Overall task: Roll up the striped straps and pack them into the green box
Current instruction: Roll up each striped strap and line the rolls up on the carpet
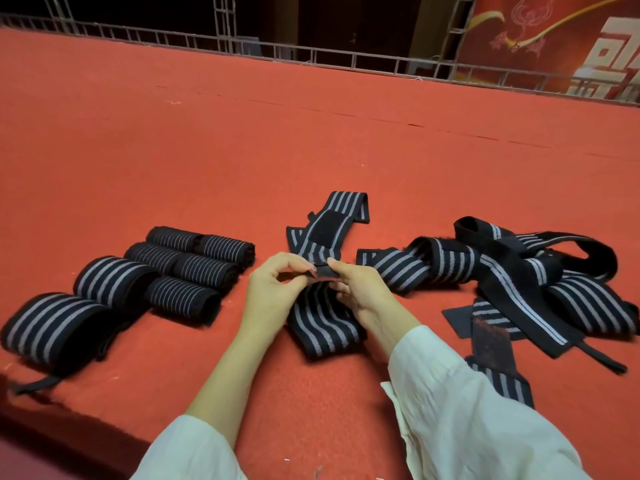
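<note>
Left hand (273, 289) and right hand (362, 292) close together, fingertips nearly meeting, each curled and pinching the black end tab (323, 270) of one striped strap (325, 323) between thumb and fingers; strap flat on the red carpet (242, 150), running from near the wrists, under the hands, and away to a folded-over far end with a black fastening patch (327, 228) on top; white sleeves (467, 420) on both forearms, ending short of the wrists; to the left of the hands, well apart from them, a tidy cluster of rolled straps (188, 296), thin-striped ones laid in three rows; beside these, nearer the carpet's left edge, two fatter rolls (45, 327) with broad stripes, a black tail trailing from the nearest; to the right, a loose heap of unrolled straps (519, 271), crossed and looped over one another, one end just beside the right hand, another reaching under the right sleeve; beyond the carpet, a metal railing (311, 53) and a red banner (554, 46) with pale lettering, darkness behind.
</note>
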Available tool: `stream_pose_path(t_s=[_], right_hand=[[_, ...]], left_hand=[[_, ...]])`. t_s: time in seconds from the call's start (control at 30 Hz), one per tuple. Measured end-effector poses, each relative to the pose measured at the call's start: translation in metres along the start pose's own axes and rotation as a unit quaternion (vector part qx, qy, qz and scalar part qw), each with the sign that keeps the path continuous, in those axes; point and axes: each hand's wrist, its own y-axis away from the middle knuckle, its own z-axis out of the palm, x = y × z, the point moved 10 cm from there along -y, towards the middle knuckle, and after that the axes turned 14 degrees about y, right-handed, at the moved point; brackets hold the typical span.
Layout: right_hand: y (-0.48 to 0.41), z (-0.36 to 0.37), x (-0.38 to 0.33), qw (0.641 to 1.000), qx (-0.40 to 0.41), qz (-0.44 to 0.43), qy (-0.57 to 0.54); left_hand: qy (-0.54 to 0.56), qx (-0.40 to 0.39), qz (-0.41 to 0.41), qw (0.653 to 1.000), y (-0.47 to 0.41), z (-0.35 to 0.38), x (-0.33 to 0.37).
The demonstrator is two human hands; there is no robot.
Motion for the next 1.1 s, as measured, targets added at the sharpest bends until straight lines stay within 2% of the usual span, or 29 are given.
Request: stream_pose_path(t_s=[0.07, 0.13, 0.23, 0.37, 0.47, 0.57, 0.63, 0.7, 0.77, 0.83, 0.9, 0.93, 1.03, 1.1], right_hand=[[0.003, 0.0, 0.0, 0.999, -0.007, -0.007, -0.037], [0.006, 0.003, 0.0, 0.997, -0.024, -0.013, -0.078], [0.011, 0.002, -0.002, 0.997, -0.033, -0.021, -0.072], [0.007, -0.009, -0.01, 0.998, 0.003, -0.052, -0.042], [-0.002, -0.022, -0.014, 0.992, 0.059, -0.052, -0.097], [-0.014, -0.048, -0.015, 0.984, 0.12, -0.035, -0.13], [-0.019, -0.052, -0.018, 0.988, 0.096, -0.04, -0.113], [-0.017, -0.042, -0.017, 0.995, 0.027, -0.043, -0.088], [-0.007, -0.031, -0.019, 0.998, -0.015, -0.052, -0.012], [0.01, -0.039, -0.036, 0.987, 0.055, -0.117, 0.1], [0.038, -0.048, -0.057, 0.948, 0.142, -0.195, 0.207], [0.054, -0.043, -0.062, 0.94, 0.13, -0.222, 0.224], [0.086, -0.01, -0.056, 0.93, -0.014, -0.24, 0.278], [0.093, -0.006, -0.052, 0.919, -0.05, -0.268, 0.283]], left_hand=[[-0.006, -0.012, 0.0, 1.0, 0.002, 0.003, 0.005], [0.009, 0.0, -0.038, 0.999, 0.003, 0.002, -0.001], [-0.03, -0.003, -0.087, 0.996, 0.006, 0.002, -0.015], [-0.011, -0.054, -0.109, 0.993, 0.011, 0.01, -0.02], [0.029, -0.084, -0.14, 0.986, 0.013, 0.016, -0.018], [0.064, -0.078, -0.166, 0.981, 0.019, 0.013, -0.021], [0.071, -0.055, -0.177, 0.98, 0.021, 0.006, -0.026], [0.064, -0.034, -0.188, 0.98, 0.021, 0.0, -0.032], [0.063, -0.023, -0.192, 0.979, 0.02, 0.0, -0.031], [0.073, -0.017, -0.179, 0.981, 0.018, 0.002, -0.024], [0.086, -0.011, -0.156, 0.984, 0.015, 0.002, -0.015], [0.091, -0.01, -0.147, 0.985, 0.014, 0.004, -0.011], [0.105, -0.022, -0.112, 0.988, 0.015, 0.017, 0.011], [0.101, -0.04, -0.087, 0.99, 0.016, 0.032, 0.026]])
